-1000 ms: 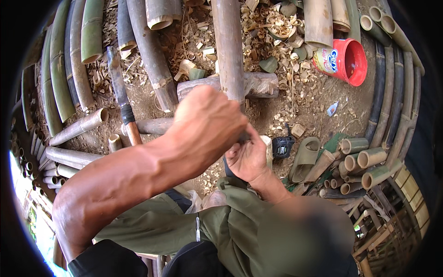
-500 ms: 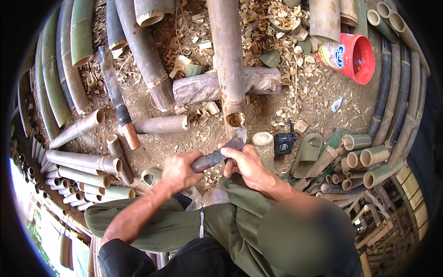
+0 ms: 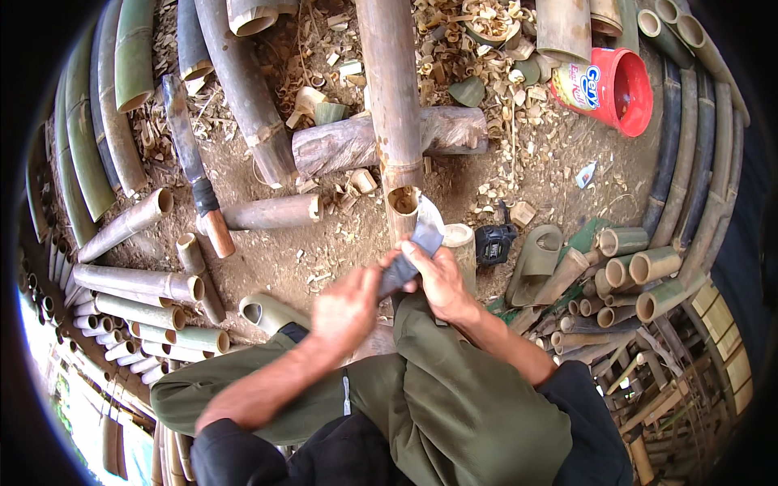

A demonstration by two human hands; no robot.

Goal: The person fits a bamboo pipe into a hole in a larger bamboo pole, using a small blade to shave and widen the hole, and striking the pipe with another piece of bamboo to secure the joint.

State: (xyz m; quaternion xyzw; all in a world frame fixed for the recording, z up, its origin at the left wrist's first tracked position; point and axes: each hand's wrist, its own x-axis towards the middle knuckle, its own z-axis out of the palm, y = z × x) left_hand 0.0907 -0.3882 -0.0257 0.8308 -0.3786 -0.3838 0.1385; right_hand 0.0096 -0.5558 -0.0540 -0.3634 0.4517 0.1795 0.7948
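A knife (image 3: 397, 275) with a dark wrapped handle and a broad curved metal blade is between my two hands. My left hand (image 3: 346, 306) is closed round the handle's lower part. My right hand (image 3: 438, 279) grips it higher up, its thumb pressed near the base of the blade. The blade tip lies beside the open near end of a thick bamboo pole (image 3: 395, 105); whether it touches the pole I cannot tell. The pole rests across a short log (image 3: 328, 150) and points toward me. Its cut end has a ragged hollow.
Left lie a long-bladed machete (image 3: 190, 146) and several bamboo lengths (image 3: 138, 283). A short bamboo stump (image 3: 460, 243), a black tape measure (image 3: 494, 243) and an olive sandal (image 3: 535, 263) are right of my hands. A red tub (image 3: 628, 93) lies farther off amid wood shavings.
The knife has swung steeper, its blade now up beside the bamboo's right edge. My left hand has moved right, closer to my right hand. The whole view has shifted slightly.
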